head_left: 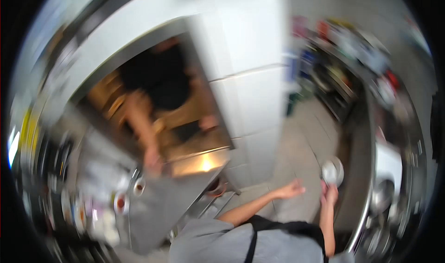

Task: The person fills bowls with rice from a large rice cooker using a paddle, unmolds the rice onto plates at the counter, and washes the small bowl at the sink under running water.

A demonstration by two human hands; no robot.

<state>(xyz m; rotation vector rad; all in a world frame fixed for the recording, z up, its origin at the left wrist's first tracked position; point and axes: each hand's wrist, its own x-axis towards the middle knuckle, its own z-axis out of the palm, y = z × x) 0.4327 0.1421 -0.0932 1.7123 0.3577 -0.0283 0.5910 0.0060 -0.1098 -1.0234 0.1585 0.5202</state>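
My right hand (329,196) grips a small white round bowl (332,171) by its near edge, low on the right side of the view. Motion blur hides what, if anything, is inside the bowl. To its left, my left hand (290,190) hangs in the air over the floor, apart from the bowl. Its fingers look loosely extended and hold nothing that I can see.
A metal counter (366,207) runs along my right, with bowls and pans on it. On the left, a co-worker's arm (146,138) reaches through a hatch toward a grey worktop (160,207) with small cups. A tiled pillar (250,96) stands ahead.
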